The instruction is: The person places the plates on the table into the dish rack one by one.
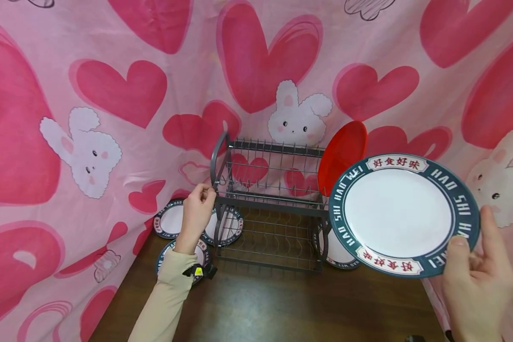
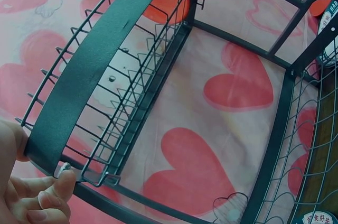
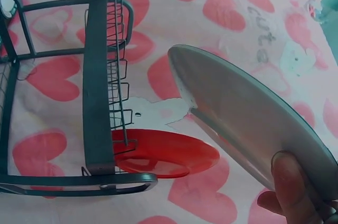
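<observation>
A two-tier dark metal dish rack (image 1: 271, 205) stands on the table. My left hand (image 1: 198, 206) grips the upper left front corner of its frame; in the left wrist view, the curled fingers (image 2: 47, 201) are at the end of the upper front bar. My right hand (image 1: 480, 275) holds a white plate (image 1: 397, 213) with a dark green lettered rim, thumb on the rim, raised in front of the rack's right side. Its grey underside shows in the right wrist view. A red plate (image 1: 342, 154) stands tilted on edge at the right end of the upper tier.
Several matching plates lie on the brown table (image 1: 256, 304): one at the far left (image 1: 171, 219), others near my left forearm and behind the rack's left post, and one plate (image 1: 339, 251) by its right post. A pink heart-patterned cloth (image 1: 124, 90) hangs behind and at both sides.
</observation>
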